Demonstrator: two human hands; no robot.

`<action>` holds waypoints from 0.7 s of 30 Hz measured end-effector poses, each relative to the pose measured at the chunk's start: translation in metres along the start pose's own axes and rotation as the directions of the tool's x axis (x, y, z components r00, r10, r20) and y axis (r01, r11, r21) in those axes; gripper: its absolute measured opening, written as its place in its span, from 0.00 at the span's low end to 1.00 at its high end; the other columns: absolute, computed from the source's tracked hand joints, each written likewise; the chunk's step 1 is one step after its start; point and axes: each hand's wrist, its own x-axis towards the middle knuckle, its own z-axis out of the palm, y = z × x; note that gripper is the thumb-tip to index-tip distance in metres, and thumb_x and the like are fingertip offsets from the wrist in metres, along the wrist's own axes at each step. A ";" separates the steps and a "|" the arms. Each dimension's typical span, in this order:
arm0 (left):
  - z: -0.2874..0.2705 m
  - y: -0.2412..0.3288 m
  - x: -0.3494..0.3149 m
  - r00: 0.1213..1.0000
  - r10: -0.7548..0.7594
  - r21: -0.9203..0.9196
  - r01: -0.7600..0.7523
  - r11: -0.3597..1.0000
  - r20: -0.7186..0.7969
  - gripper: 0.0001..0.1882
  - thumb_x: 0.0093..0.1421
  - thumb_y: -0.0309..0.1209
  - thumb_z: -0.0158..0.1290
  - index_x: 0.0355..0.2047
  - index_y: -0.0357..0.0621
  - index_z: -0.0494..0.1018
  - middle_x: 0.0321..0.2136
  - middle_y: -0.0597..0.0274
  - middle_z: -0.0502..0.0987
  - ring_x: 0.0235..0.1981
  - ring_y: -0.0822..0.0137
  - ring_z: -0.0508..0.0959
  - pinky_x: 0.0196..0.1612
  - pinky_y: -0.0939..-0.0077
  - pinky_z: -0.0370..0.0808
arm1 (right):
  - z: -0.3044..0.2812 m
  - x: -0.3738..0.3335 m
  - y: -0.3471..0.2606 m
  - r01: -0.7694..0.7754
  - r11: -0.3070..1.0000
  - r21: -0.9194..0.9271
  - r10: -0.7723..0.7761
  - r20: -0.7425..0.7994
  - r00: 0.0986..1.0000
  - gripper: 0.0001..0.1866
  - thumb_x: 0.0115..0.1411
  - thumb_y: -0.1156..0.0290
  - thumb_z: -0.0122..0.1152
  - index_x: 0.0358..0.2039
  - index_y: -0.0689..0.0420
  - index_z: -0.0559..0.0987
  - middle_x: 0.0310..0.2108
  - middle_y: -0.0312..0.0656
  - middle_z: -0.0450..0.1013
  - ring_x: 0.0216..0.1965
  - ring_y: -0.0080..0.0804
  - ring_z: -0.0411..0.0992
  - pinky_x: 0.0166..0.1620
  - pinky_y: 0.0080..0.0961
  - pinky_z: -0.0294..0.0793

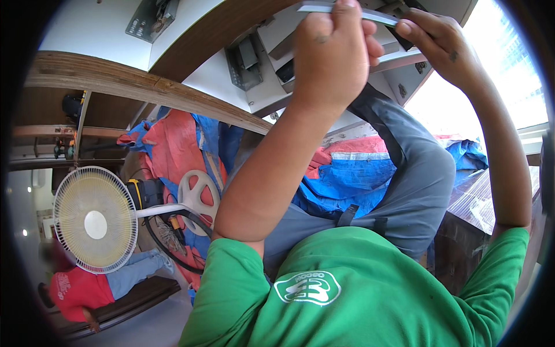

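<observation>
Up at the top edge, my left hand (332, 63) is closed round a narrow pale grey strip (378, 15), its thumb pressed over it. The strip looks flat and stiff, perhaps metal or plastic, and slants down to the right. At its right end my right hand (444, 49) pinches it between thumb and fingers. Just below those fingers sits something dark that I cannot make out. Behind both hands are white cabinet panels with brown edges, and a grey metal fitting (245, 63) is set in one of them.
A long wooden edge (144, 87) crosses the upper left. Another metal fitting (151, 20) lies above it. A white fan (95, 231) stands left, near a person in a red shirt (81, 292). Blue and red tarpaulin (352, 182) spreads beneath my legs. A plastic-wrapped box (477, 202) is at right.
</observation>
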 end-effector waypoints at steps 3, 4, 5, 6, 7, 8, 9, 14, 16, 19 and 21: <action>-0.007 0.000 -0.002 0.996 0.068 -0.046 -0.070 0.996 -0.055 0.28 0.75 0.46 0.43 0.29 0.33 0.75 0.19 0.57 0.77 0.20 0.68 0.78 0.28 0.75 0.78 | 0.002 0.004 -0.003 0.070 0.994 -0.081 -0.074 -0.052 0.996 0.21 0.69 0.53 0.60 0.28 0.59 0.78 0.17 0.46 0.68 0.19 0.43 0.69 0.25 0.38 0.67; -0.008 0.000 -0.002 0.997 0.064 -0.026 -0.066 0.998 -0.049 0.28 0.75 0.46 0.43 0.29 0.33 0.75 0.19 0.57 0.77 0.20 0.68 0.78 0.27 0.76 0.78 | 0.003 0.004 -0.003 0.094 0.988 -0.119 -0.103 -0.070 0.992 0.22 0.66 0.55 0.65 0.24 0.60 0.78 0.16 0.49 0.70 0.18 0.50 0.72 0.25 0.43 0.70; -0.007 0.000 -0.002 0.997 0.062 -0.006 -0.063 0.998 -0.046 0.28 0.75 0.46 0.44 0.29 0.33 0.75 0.19 0.57 0.77 0.19 0.68 0.78 0.27 0.76 0.78 | 0.005 0.003 -0.002 0.056 0.995 -0.088 -0.059 -0.038 0.998 0.21 0.69 0.53 0.60 0.28 0.59 0.78 0.17 0.46 0.68 0.19 0.43 0.69 0.25 0.39 0.67; -0.007 0.000 -0.001 0.999 0.034 0.006 -0.033 0.999 -0.028 0.28 0.75 0.46 0.44 0.29 0.33 0.75 0.19 0.57 0.77 0.19 0.68 0.78 0.26 0.76 0.78 | 0.007 0.002 -0.001 0.019 0.998 -0.058 -0.020 -0.004 1.000 0.22 0.71 0.51 0.56 0.32 0.58 0.78 0.18 0.43 0.67 0.20 0.36 0.67 0.26 0.34 0.65; -0.005 0.001 -0.001 1.000 0.004 0.017 -0.004 1.000 -0.011 0.27 0.75 0.46 0.44 0.29 0.32 0.75 0.19 0.57 0.78 0.19 0.69 0.78 0.26 0.76 0.77 | 0.009 0.001 0.001 -0.017 0.999 -0.029 0.018 0.034 0.999 0.23 0.73 0.49 0.51 0.36 0.58 0.78 0.19 0.40 0.66 0.20 0.29 0.65 0.26 0.29 0.63; -0.003 0.001 0.000 1.000 -0.024 0.028 0.024 0.999 0.005 0.27 0.75 0.46 0.44 0.29 0.32 0.75 0.19 0.57 0.78 0.19 0.69 0.78 0.25 0.76 0.77 | 0.011 -0.001 0.003 0.012 1.000 -0.007 -0.012 -0.001 1.000 0.23 0.73 0.49 0.51 0.36 0.58 0.78 0.19 0.40 0.65 0.20 0.29 0.65 0.26 0.29 0.63; -0.002 0.002 0.000 0.998 -0.052 0.038 0.052 0.998 0.021 0.27 0.75 0.45 0.44 0.30 0.32 0.75 0.19 0.57 0.78 0.19 0.69 0.78 0.25 0.77 0.77 | 0.013 -0.002 0.006 0.043 0.999 0.014 -0.042 -0.037 0.998 0.23 0.73 0.49 0.51 0.36 0.58 0.78 0.19 0.40 0.65 0.20 0.29 0.64 0.26 0.29 0.63; -0.001 0.003 0.000 0.998 -0.025 -0.048 0.028 0.998 0.051 0.27 0.75 0.45 0.44 0.30 0.32 0.76 0.19 0.58 0.78 0.18 0.69 0.77 0.24 0.77 0.77 | 0.015 -0.010 0.014 0.016 1.000 -0.021 -0.016 -0.034 0.999 0.23 0.74 0.50 0.51 0.36 0.58 0.79 0.19 0.39 0.65 0.20 0.29 0.65 0.25 0.28 0.63; 0.002 0.002 0.000 0.999 -0.026 -0.008 0.026 1.000 0.020 0.27 0.75 0.45 0.44 0.29 0.33 0.75 0.18 0.58 0.77 0.18 0.70 0.77 0.24 0.77 0.77 | 0.014 -0.011 0.014 0.048 0.998 -0.038 -0.051 -0.075 0.996 0.22 0.74 0.50 0.51 0.36 0.57 0.79 0.19 0.39 0.65 0.20 0.29 0.65 0.25 0.28 0.63; 0.004 0.001 -0.001 1.000 -0.004 0.003 0.004 1.000 0.007 0.27 0.75 0.45 0.44 0.29 0.33 0.75 0.18 0.58 0.77 0.18 0.70 0.77 0.24 0.77 0.77 | 0.010 -0.010 0.014 0.033 0.999 -0.029 -0.034 -0.035 0.999 0.22 0.74 0.51 0.51 0.36 0.58 0.79 0.19 0.40 0.66 0.20 0.30 0.66 0.25 0.28 0.64; 0.004 0.002 0.000 0.999 -0.036 -0.008 0.036 0.999 0.018 0.27 0.75 0.45 0.44 0.30 0.33 0.75 0.18 0.59 0.77 0.18 0.70 0.77 0.24 0.77 0.77 | 0.009 -0.008 0.015 0.062 0.998 -0.018 -0.062 -0.026 0.998 0.22 0.74 0.51 0.51 0.36 0.58 0.79 0.19 0.40 0.66 0.20 0.30 0.66 0.26 0.29 0.64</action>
